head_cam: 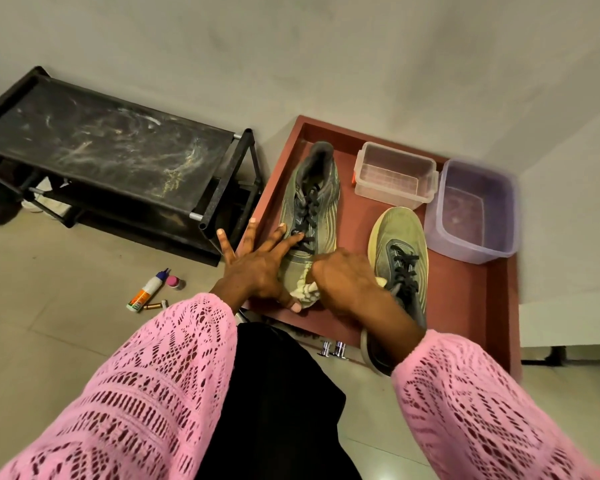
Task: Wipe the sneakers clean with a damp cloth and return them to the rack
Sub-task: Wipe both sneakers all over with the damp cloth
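— Where was the cloth (305, 292)?
— At the sneaker (310, 216)'s toe, six o'clock of its laces, bunched under the right hand (343, 278)'s curled fingers.
— And the left hand (257, 261)?
— Fingers spread flat, steadying the sneaker.

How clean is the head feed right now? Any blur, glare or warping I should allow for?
Head view: wide-angle bending curves the shoe rack and tray edges; purple tub smeared at its rim; lighting dim and even, no glare; hands, cloth and sneaker reasonably sharp.

Red tray (465, 299) w/ sneakers (312, 202), 2 tubs (395, 174).
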